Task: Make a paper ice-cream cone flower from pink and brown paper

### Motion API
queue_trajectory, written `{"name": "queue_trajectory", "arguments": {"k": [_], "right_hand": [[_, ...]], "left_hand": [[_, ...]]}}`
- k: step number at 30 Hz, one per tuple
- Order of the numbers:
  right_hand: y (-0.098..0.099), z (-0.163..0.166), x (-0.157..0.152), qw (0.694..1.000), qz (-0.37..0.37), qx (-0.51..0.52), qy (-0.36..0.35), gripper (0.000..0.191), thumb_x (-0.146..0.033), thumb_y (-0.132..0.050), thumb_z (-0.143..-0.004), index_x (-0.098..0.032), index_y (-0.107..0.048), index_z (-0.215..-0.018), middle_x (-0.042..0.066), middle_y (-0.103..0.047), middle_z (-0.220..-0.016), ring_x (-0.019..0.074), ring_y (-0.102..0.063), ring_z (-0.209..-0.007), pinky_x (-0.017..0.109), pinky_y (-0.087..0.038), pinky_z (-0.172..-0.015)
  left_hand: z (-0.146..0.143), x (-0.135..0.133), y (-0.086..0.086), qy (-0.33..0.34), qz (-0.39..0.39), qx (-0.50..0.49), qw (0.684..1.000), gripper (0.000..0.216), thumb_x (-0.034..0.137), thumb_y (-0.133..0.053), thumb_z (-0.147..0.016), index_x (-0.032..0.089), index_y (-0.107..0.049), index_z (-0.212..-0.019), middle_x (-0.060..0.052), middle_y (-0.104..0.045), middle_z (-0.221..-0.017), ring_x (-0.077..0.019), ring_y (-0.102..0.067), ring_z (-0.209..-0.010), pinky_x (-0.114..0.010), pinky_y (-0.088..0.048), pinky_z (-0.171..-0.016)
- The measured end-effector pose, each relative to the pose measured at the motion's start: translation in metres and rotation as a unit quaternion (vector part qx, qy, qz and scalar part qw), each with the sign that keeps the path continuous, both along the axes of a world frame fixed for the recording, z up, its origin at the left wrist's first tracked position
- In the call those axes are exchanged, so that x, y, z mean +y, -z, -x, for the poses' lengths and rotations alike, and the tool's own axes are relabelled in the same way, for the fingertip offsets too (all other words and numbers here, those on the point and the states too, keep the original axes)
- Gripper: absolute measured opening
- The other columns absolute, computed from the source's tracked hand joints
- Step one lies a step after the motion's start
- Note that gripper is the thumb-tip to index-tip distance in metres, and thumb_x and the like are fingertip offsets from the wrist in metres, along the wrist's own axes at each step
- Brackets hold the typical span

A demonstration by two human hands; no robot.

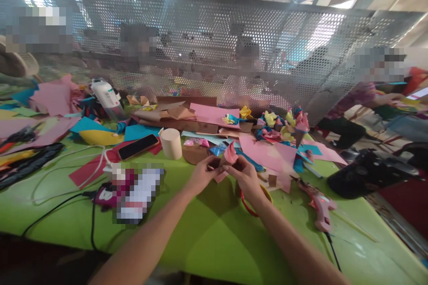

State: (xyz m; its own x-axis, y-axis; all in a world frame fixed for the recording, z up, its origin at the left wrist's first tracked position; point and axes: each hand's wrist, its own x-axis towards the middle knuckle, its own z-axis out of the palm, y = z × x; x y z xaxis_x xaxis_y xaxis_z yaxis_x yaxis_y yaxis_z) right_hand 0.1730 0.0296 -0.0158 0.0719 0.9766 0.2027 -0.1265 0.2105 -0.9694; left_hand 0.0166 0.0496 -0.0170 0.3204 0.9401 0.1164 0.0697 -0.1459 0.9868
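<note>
Both my hands meet over the middle of the green table (214, 240), fingers closed around a small paper ice-cream cone (230, 153) with a swirled pink top. My left hand (206, 173) pinches its lower part from the left, while my right hand (245, 173) grips it from the other side. Fingers hide most of the base. Under my right wrist lies a red and yellow ring-shaped thing (247, 207), partly covered; its kind I cannot tell. Blue and pink paper scraps (219, 149) sit just behind my hands.
A pink glue gun (321, 209) with a cord lies at right, near a black bottle-like object (357, 176). At left are a phone (138, 147), a cream cylinder (171, 143), cables and a power strip (112, 193). Coloured paper lines the back, before a perforated metal screen (200, 49).
</note>
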Motion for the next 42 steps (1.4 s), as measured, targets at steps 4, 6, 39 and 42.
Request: {"name": "queue_trajectory", "arguments": {"k": [4,6,39,42], "right_hand": [[0.001,0.0,0.0,1.0,-0.002,-0.011,0.008,0.03,-0.04,-0.082,-0.064,-0.023,-0.063,-0.079,0.0,-0.065,-0.075,0.0194,-0.055,-0.07,0.032,-0.045,-0.069],[0.001,0.001,0.0,1.0,0.0,-0.011,0.01,0.031,-0.041,-0.083,-0.063,-0.023,-0.063,-0.079,0.0,-0.064,-0.074,0.019,-0.055,-0.07,0.031,-0.044,-0.068],[0.003,0.0,-0.005,0.998,0.013,-0.06,-0.012,0.029,-0.036,-0.083,-0.066,-0.021,-0.067,-0.085,0.001,-0.067,-0.078,0.0201,-0.059,-0.071,0.031,-0.046,-0.068],[0.0,-0.001,-0.006,0.998,0.027,-0.056,-0.013,0.031,-0.037,-0.083,-0.065,-0.02,-0.066,-0.085,0.002,-0.068,-0.079,0.0199,-0.059,-0.072,0.031,-0.046,-0.068]], "left_hand": [[0.001,-0.001,-0.003,-0.001,-0.001,0.009,1.0,0.039,0.049,-0.074,-0.074,0.017,-0.068,-0.096,-0.006,-0.075,-0.094,-0.0209,-0.067,-0.086,-0.03,-0.051,-0.077],[0.002,0.0,-0.005,0.011,0.0,0.003,1.0,0.042,0.048,-0.074,-0.074,0.017,-0.068,-0.102,-0.007,-0.075,-0.097,-0.0217,-0.067,-0.089,-0.03,-0.051,-0.077],[0.007,-0.005,-0.021,-0.033,-0.021,-0.009,0.999,0.03,0.041,-0.072,-0.078,0.015,-0.071,-0.094,-0.009,-0.076,-0.097,-0.0224,-0.067,-0.09,-0.032,-0.049,-0.082],[0.008,-0.003,-0.02,-0.032,-0.01,-0.018,0.999,0.025,0.037,-0.069,-0.08,0.016,-0.071,-0.094,-0.007,-0.076,-0.095,-0.021,-0.067,-0.089,-0.03,-0.05,-0.08]]}}
